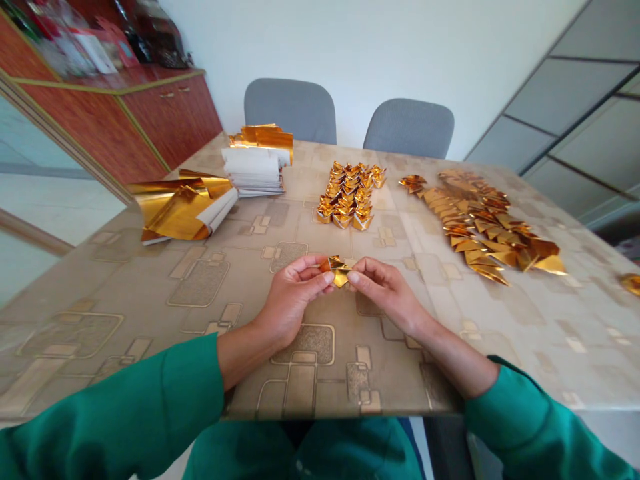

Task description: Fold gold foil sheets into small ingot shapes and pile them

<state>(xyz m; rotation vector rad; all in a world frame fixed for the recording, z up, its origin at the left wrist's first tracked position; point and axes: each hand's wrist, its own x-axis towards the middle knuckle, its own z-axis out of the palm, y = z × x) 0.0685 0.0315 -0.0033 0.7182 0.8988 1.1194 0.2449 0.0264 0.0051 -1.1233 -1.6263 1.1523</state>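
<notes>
A small folded gold paper ingot (341,275) is held above the table between both hands. My left hand (295,293) pinches its left end, thumb in front and fingers behind. On its right end, my right hand (383,290) grips with thumb and curled fingers. Straight ahead stand several finished-looking gold paper ingots (345,197) in close rows. Over to the right lie overlapping rows of flat folded gold paper pieces (475,227).
Loose gold foil sheets (185,207) lie at the left, beside a stack of white-backed paper (253,170). Two grey chairs (290,110) stand behind the patterned table (210,360). A reddish wooden cabinet (170,120) is at the back left. Another gold piece (631,284) sits at the right edge.
</notes>
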